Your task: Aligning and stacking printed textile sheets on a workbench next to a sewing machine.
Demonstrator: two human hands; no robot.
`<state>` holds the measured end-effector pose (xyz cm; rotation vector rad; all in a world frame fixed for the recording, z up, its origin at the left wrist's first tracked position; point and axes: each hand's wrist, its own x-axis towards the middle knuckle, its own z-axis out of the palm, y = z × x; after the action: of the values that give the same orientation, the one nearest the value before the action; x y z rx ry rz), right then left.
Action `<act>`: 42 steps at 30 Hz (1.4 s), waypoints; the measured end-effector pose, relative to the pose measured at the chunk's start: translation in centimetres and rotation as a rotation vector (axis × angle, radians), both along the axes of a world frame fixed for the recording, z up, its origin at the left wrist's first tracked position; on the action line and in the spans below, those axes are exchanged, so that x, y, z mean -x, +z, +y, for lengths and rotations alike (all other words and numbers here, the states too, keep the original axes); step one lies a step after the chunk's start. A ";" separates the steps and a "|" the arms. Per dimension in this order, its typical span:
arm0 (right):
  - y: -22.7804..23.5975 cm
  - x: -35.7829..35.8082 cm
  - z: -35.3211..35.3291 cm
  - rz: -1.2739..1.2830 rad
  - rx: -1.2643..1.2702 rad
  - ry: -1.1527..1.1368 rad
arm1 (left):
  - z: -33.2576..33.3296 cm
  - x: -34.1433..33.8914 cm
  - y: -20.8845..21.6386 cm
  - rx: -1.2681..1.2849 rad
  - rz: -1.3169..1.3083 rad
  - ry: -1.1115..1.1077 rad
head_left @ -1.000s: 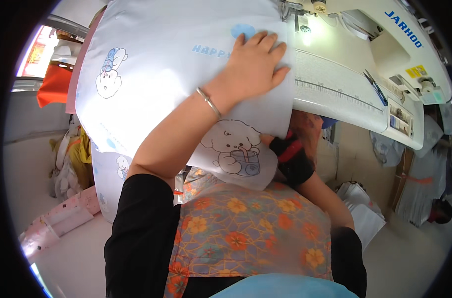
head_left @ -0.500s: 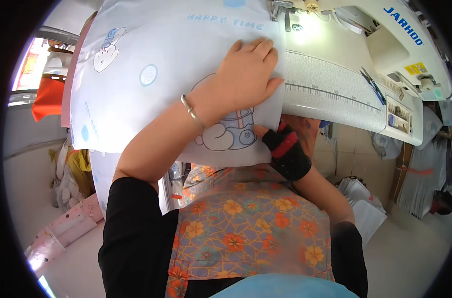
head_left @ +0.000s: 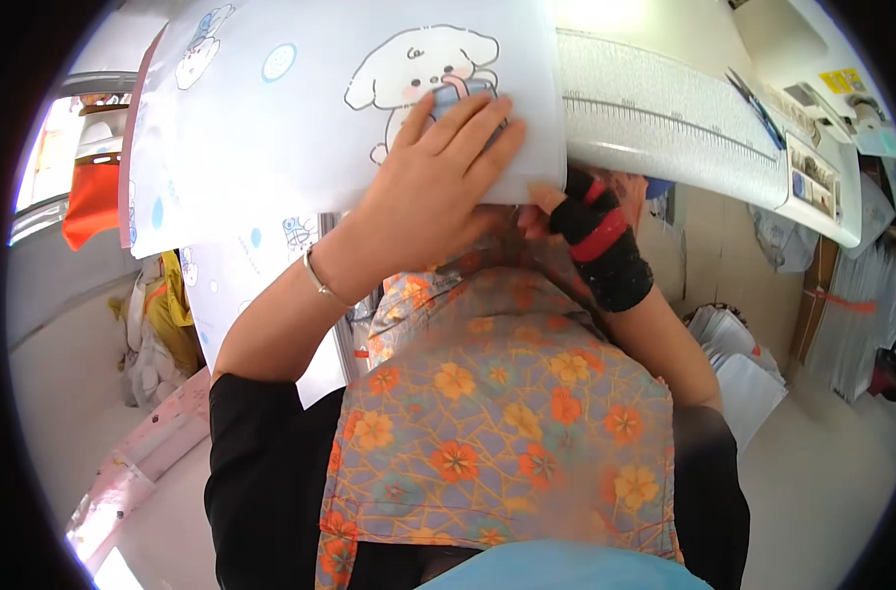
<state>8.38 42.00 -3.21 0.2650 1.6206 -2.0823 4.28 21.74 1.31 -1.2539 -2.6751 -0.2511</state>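
Pale blue-white cloth (head_left: 222, 147), printed with cartoon dogs, spreads over the sewing machine bed. My left hand (head_left: 438, 162), a silver bracelet at its wrist, lies open on it with fingers apart, over the printed dog's cup. At the cloth's near right corner is my right hand (head_left: 581, 211), in a black and red fingerless glove. Its thumb shows at the cloth's near edge, and the other fingers are mostly hidden; they seem to pinch that edge. More of the same printed cloth (head_left: 237, 285) hangs down at the left.
The machine's white bed (head_left: 664, 103) carries a ruler scale on the right. Dark-handled thread snips (head_left: 758, 108) lie there, near a small parts compartment (head_left: 812, 192). An orange bag (head_left: 99, 202) hangs at the left. Stacked white packets (head_left: 738, 369) stand low on the right.
The cloth has slid away from me, uncovering the dog's head. My left hand now rests nearer the cloth's front edge, fingers more spread. The view has tipped down towards me.
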 end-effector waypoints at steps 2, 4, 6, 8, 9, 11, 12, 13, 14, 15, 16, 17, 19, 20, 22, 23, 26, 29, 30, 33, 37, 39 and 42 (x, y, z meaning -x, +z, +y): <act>-0.6 -0.1 1.4 0.106 -0.086 0.008 | -0.2 -0.5 -0.4 0.021 -0.002 0.019; -1.1 0.4 2.5 1.525 -1.005 -0.172 | -0.2 -0.4 -0.7 0.049 0.054 0.028; -1.2 0.5 3.0 1.214 -0.805 -0.255 | 0.0 -0.2 -0.8 -0.005 0.034 0.046; -1.1 1.5 2.9 1.438 -1.062 -0.281 | 0.3 -0.3 -0.8 -0.013 0.056 0.058; -1.0 1.7 2.5 1.429 -1.135 -0.187 | 0.3 -0.5 -0.8 -0.029 0.062 0.060; -0.8 2.7 1.7 1.524 -1.101 -0.077 | -0.3 -0.8 -0.8 -0.043 0.038 0.059; -0.6 3.1 1.5 1.521 -1.067 0.032 | -1.0 -1.0 -0.9 -0.044 0.041 0.044; -0.5 3.3 1.3 1.560 -1.056 0.021 | -1.9 -1.1 -1.1 -0.043 0.052 0.071; -0.3 3.4 1.2 1.566 -1.044 0.011 | -3.6 -1.3 -1.1 -0.035 0.057 0.158; -0.2 3.4 1.2 1.589 -1.029 -0.018 | -5.5 -1.3 -1.1 -0.039 0.080 0.242; -0.1 3.5 1.2 1.578 -1.034 0.005 | -8.0 -0.9 -1.0 -0.086 0.133 0.272; 0.1 3.6 1.3 1.577 -1.032 0.006 | -10.6 -0.9 -0.9 -0.041 0.248 0.339; 0.4 3.6 1.3 1.506 -1.055 0.036 | -15.7 -0.8 -1.0 0.064 0.364 0.480; 0.5 3.7 1.1 1.511 -1.056 0.041 | -18.0 -0.8 -1.1 0.103 0.334 0.594; 0.9 4.0 0.7 1.469 -1.041 0.022 | -21.2 -0.2 -1.2 0.144 0.334 0.615; 1.1 4.1 0.5 1.493 -1.031 0.031 | -22.1 0.3 -1.2 0.128 0.332 0.624; 1.8 4.6 0.1 1.403 -1.015 0.018 | -23.2 2.8 -0.6 0.119 0.308 0.599; 2.1 5.8 0.1 1.343 -1.086 0.112 | -23.5 5.6 0.1 0.159 0.284 0.578; 2.1 6.4 0.1 1.378 -1.091 0.094 | -23.6 6.5 0.2 0.151 0.285 0.558; 1.8 8.3 -0.1 1.405 -1.140 0.095 | -24.3 9.2 0.1 0.182 0.284 0.562; 1.9 11.0 -0.1 1.399 -1.221 0.140 | -24.8 13.3 -0.5 0.201 0.301 0.588; 2.1 12.4 -0.2 1.374 -1.275 0.154 | -24.9 15.2 -0.6 0.199 0.307 0.584; 2.1 14.3 -0.4 1.374 -1.297 0.146 | -24.8 17.1 -0.6 0.206 0.302 0.600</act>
<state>-5.90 41.57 -1.15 -1.0757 3.3577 -0.5738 -12.78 -3.09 0.74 -0.4278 -2.6948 0.2787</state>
